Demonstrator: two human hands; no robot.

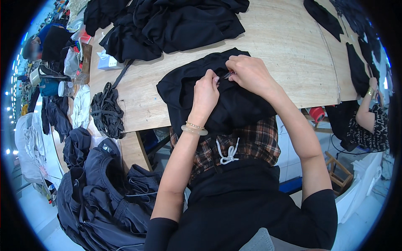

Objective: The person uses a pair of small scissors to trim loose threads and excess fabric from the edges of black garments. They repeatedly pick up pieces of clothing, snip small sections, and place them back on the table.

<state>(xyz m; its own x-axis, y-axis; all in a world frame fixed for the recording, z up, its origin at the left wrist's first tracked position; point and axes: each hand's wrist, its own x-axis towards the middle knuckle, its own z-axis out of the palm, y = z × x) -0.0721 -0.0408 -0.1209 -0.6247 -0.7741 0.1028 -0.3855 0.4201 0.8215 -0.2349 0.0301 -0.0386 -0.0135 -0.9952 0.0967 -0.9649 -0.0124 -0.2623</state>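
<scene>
A black garment [247,104] lies bunched at the table's near edge and hangs over toward my lap. My left hand [206,91] is closed in a pinch at its upper middle, thumb and fingertips on the cloth. Just to the right, my right hand [248,71] is closed around a small pointed metal tool, which looks like thread snips [227,75]. Its tip points toward my left fingertips, a short gap away. Most of the tool is hidden in my palm. An opening in the garment shows left of my left wrist.
Black garments [180,29] are heaped across the far side of the wooden table [284,46]. A tissue box [109,61] and a coil of dark strips [107,109] lie left. Dark clothes [109,196] are piled lower left. At far right, another person's arm [367,106] reaches to black pieces.
</scene>
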